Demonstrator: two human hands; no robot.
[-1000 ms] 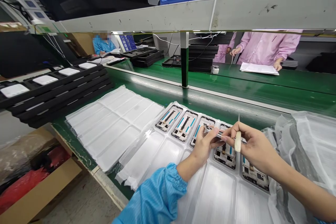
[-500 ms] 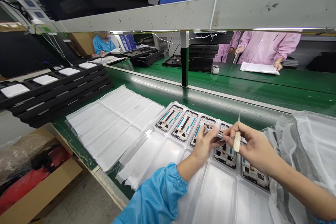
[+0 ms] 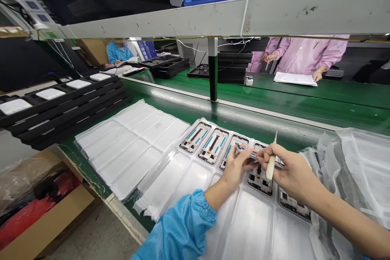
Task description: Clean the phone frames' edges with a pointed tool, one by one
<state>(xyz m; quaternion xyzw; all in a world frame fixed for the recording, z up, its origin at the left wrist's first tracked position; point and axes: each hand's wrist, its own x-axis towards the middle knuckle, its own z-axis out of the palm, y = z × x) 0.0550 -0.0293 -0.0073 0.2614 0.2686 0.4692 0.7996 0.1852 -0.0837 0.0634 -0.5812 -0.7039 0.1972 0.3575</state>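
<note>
– Phone frame (image 3: 254, 155), the held one: where?
– Up off the clear plastic tray (image 3: 251, 223), tilted, seen nearly edge-on. Left hand (image 3: 234, 170) pinches it, thumb on top, fingers curled beneath.
– Right hand (image 3: 288, 167)?
– Pinching a slim pale tool (image 3: 270, 167), pointed end up, blunt end down. Fingertips close to the frame's edge; whether they touch it, cannot tell.
– Sleeves?
– Blue sleeve (image 3: 183, 221) gathered at the left wrist. Right forearm bare as far as it clearly shows.
– Below the hands?
– Far row of compartments holds more frames (image 3: 213, 146), dark-rimmed with silvery insides, several bearing blue strips. Hands partly cover some of them.
– Either side of that tray?
– White-covered compartment sheet (image 3: 131, 146) to the left, on the green bench (image 3: 155, 97). Crumpled translucent sheeting (image 3: 359, 170) to the right.
– Farther left?
– Stacked black trays (image 3: 76, 103), flat white pieces (image 3: 50, 94) on top. Open cardboard box (image 3: 45, 225) lower down, red plastic (image 3: 27, 211) inside.
– Across the bench?
– Person in pink (image 3: 310, 57), one hand at white papers (image 3: 295, 78), the other holding something thin, too small to name. Small white jar (image 3: 249, 81) near the papers. Person in blue (image 3: 118, 52) at far left, beside more papers.
</note>
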